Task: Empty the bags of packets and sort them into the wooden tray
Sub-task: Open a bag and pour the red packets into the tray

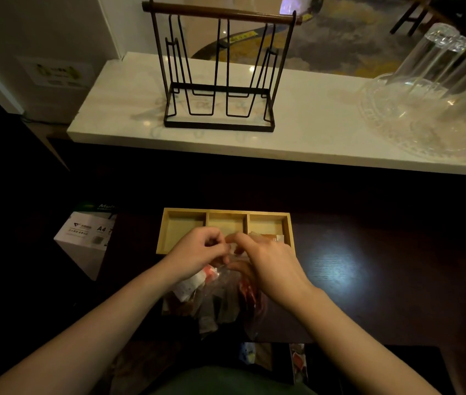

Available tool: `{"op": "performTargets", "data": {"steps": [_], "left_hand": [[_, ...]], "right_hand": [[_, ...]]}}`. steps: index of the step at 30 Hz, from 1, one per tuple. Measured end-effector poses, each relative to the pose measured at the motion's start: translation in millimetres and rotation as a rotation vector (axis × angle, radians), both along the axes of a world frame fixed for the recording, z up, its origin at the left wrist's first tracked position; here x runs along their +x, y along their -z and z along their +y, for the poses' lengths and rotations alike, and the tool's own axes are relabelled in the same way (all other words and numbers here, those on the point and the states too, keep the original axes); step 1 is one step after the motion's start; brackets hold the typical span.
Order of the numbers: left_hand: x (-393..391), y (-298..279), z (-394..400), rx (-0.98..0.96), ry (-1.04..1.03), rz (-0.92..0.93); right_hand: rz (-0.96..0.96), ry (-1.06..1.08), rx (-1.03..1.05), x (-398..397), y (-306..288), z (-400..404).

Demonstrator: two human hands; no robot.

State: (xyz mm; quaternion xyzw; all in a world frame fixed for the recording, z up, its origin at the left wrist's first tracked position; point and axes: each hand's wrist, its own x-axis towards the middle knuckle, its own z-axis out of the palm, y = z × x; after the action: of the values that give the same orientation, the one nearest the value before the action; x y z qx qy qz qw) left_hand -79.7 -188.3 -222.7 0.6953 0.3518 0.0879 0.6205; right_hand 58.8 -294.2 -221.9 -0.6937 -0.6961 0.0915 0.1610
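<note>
A clear plastic bag point(220, 300) stuffed with several red, white and dark packets rests on the dark table in front of me. My left hand point(197, 252) and my right hand point(266, 263) both pinch the bag's top edge, close together, just in front of the wooden tray point(226, 212). The tray has three compartments. The left and middle ones look empty where visible. A few packets point(271, 238) lie in the right one, partly hidden by my right hand.
A white A4 paper box point(86, 240) stands left of the tray. On the pale counter behind are a black wire rack point(217, 81) and upturned glasses on a glass plate point(437, 109). More packets point(297, 363) lie near my lap.
</note>
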Motion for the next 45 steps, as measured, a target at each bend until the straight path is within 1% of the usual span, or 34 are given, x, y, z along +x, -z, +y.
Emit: {"op": "performTargets", "data": {"steps": [2, 3, 5, 6, 7, 8, 9, 10, 12, 13, 15, 17, 19, 21, 22, 23, 28, 33, 35, 39, 45], "left_hand": [[-4, 0, 0, -0.038, 0.020, -0.039], [-6, 1, 0, -0.083, -0.002, -0.073], [-10, 9, 2, -0.158, -0.156, -0.117], [-13, 17, 5, -0.183, -0.265, -0.095], [-16, 28, 7, -0.209, -0.349, -0.031], [-20, 37, 7, -0.265, -0.386, 0.054], [-24, 45, 4, -0.379, -0.384, 0.115], [-26, 54, 0, -0.535, -0.363, 0.124], [-27, 60, -6, -0.855, -0.315, -0.005], [-26, 58, -6, -0.943, -0.307, -0.107], [-24, 50, 0, -0.954, -0.381, -0.238], [-23, 43, 9, -0.837, -0.511, -0.244], [-26, 40, 18, -0.658, -0.602, -0.207], [-31, 39, 26, -0.525, -0.662, -0.161], [-33, 39, 29, -0.470, -0.682, -0.134], [-36, 40, 31, -0.419, -0.694, -0.105], [-45, 44, 43, -0.165, -0.725, 0.009], [-53, 43, 52, 0.222, -0.660, 0.179], [-53, 38, 52, 0.360, -0.638, 0.204], [-51, 33, 54, 0.509, -0.615, 0.195], [-41, 14, 54, 0.662, -0.550, 0.141]], "right_hand": [[-0.003, 0.009, 0.020, 0, -1, 4], [0.022, 0.025, 0.026, 2, -5, 7], [0.113, 0.058, 0.048, 6, -15, 12], [0.172, 0.070, 0.064, 8, -22, 16], [0.240, 0.074, 0.082, 9, -31, 19], [0.314, 0.072, 0.102, 9, -40, 23], [0.393, 0.067, 0.122, 9, -49, 27], [0.475, 0.062, 0.139, 10, -55, 31], [0.617, 0.058, 0.152, 11, -64, 38], [0.662, 0.060, 0.149, 13, -66, 41], [0.716, 0.070, 0.127, 18, -66, 46], [0.700, 0.093, 0.123, 25, -62, 50], [0.573, 0.112, 0.124, 33, -56, 53], [0.421, 0.137, 0.106, 40, -47, 58], [0.372, 0.150, 0.088, 43, -42, 62], [0.364, 0.158, 0.062, 44, -37, 64], [0.551, 0.168, -0.054, 52, -7, 70], [0.568, 0.223, -0.085, 60, 25, 71], [0.597, 0.259, -0.085, 60, 35, 71], [0.637, 0.292, -0.092, 61, 50, 68], [0.692, 0.357, -0.097, 64, 62, 63]]}}
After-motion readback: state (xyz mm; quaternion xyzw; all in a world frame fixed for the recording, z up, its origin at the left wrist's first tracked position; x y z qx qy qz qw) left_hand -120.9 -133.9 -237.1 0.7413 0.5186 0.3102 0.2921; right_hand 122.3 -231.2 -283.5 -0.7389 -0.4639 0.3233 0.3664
